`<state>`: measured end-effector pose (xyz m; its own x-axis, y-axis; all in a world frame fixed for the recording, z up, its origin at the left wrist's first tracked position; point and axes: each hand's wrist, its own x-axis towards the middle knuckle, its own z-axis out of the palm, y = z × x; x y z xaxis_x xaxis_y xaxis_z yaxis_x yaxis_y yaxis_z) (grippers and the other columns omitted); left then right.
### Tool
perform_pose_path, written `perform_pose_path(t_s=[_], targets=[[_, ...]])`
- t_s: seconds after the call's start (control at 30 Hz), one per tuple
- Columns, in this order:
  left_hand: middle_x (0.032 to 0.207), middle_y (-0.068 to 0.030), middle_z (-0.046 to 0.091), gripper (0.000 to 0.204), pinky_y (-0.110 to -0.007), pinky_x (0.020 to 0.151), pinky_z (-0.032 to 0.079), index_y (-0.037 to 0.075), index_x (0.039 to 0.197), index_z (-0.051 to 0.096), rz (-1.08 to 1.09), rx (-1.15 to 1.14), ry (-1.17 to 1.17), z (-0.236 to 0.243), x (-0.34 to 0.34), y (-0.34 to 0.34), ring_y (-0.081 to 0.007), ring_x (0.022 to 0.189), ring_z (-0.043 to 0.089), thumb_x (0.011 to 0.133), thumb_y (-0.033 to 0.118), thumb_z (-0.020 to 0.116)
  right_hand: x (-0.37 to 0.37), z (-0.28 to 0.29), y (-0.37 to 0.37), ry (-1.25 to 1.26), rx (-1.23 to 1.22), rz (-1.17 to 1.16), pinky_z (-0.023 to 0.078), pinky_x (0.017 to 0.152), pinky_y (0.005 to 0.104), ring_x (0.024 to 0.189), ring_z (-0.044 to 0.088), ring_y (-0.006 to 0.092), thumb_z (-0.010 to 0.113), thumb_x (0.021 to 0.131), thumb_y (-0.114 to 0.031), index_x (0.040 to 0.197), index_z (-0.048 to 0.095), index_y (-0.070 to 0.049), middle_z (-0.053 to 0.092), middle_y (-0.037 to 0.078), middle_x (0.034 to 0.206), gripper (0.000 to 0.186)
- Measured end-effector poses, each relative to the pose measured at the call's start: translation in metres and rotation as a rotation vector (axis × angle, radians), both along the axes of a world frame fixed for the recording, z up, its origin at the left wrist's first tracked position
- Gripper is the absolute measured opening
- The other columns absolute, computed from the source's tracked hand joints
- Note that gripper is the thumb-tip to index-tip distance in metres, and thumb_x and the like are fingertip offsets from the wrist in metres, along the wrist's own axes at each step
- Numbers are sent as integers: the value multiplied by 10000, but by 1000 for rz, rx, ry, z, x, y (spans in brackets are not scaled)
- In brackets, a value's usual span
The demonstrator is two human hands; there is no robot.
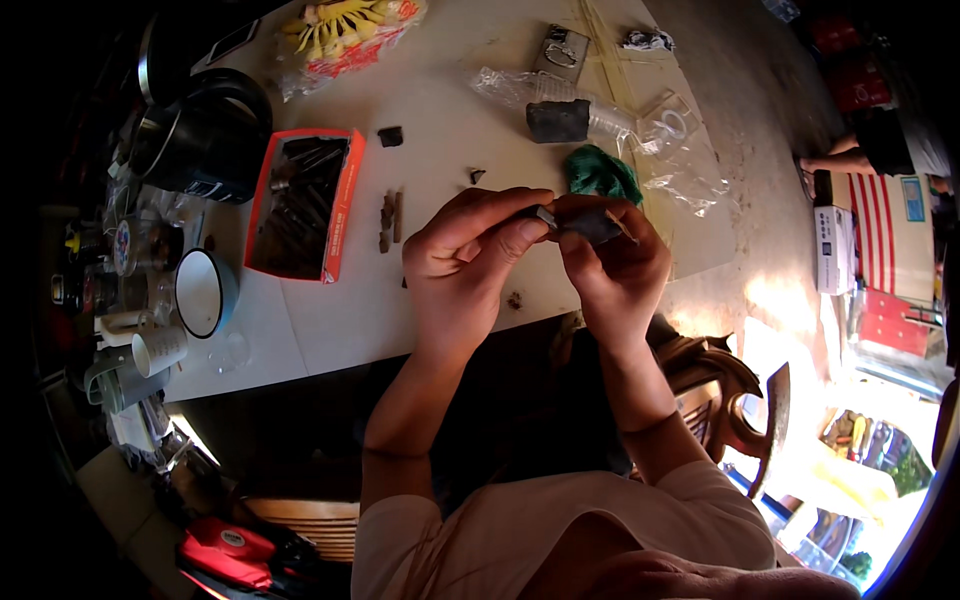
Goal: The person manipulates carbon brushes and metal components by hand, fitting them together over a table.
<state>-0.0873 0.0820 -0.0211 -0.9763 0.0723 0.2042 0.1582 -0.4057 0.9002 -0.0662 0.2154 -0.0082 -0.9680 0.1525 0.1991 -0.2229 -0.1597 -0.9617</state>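
Above the near edge of the white table (330,330), both hands meet over a small dark piece (592,226). The right hand (615,265) is closed round the piece, thumb and fingers wrapped over it so that only its dark top shows. The left hand (470,260) pinches a small grey tool (545,214) between thumb and forefinger, its end touching the piece; what kind of tool it is cannot be told. Just behind the hands lies a green cloth (600,172), and beyond it a dark block (558,121) resting on clear plastic wrap (680,150). To the left of the hands, a few short brown sticks (390,215) lie beside an orange box (335,215) holding dark pieces. Further left stand a white-lined bowl (203,292), a black pot (205,140) and some paper cups (160,350). At the far side of the table sits a yellow and red bag (345,35). Small dark scraps (390,136) are scattered on the bare surface between box and block. Another person's arm (835,160) shows well apart at the right rim.
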Motion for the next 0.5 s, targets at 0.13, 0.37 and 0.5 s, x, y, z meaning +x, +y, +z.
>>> perform_pose_path(t_s=[0.13, 0.37, 0.5], targets=[[962, -86, 641, 228, -234, 756, 502, -43, 1059, 662, 30, -40, 28, 2, 1, 3, -129, 863, 618, 834, -73, 644, 1, -1, 1, -23, 26, -15, 484, 782, 241, 862, 604, 108, 625, 831, 32, 1006, 594, 47, 652, 82, 986, 178], [943, -76, 642, 231, -229, 750, 488, -40, 1057, 666, 45, -56, 10, -1, 1, 2, -120, 858, 607, 829, -67, 655, 1, 1, 0, -28, 95, -6, 532, 792, 280, 903, 645, 155, 605, 834, 57, 1016, 578, 63, 652, 97, 997, 184], [942, -72, 639, 231, -231, 733, 479, -43, 1058, 665, 69, -5, -15, -7, 3, 5, -117, 840, 599, 828, -64, 660, 0, -1, 3, -37, 121, 5, 536, 813, 289, 905, 648, 156, 610, 837, 48, 1022, 577, 66, 653, 101, 997, 190]])
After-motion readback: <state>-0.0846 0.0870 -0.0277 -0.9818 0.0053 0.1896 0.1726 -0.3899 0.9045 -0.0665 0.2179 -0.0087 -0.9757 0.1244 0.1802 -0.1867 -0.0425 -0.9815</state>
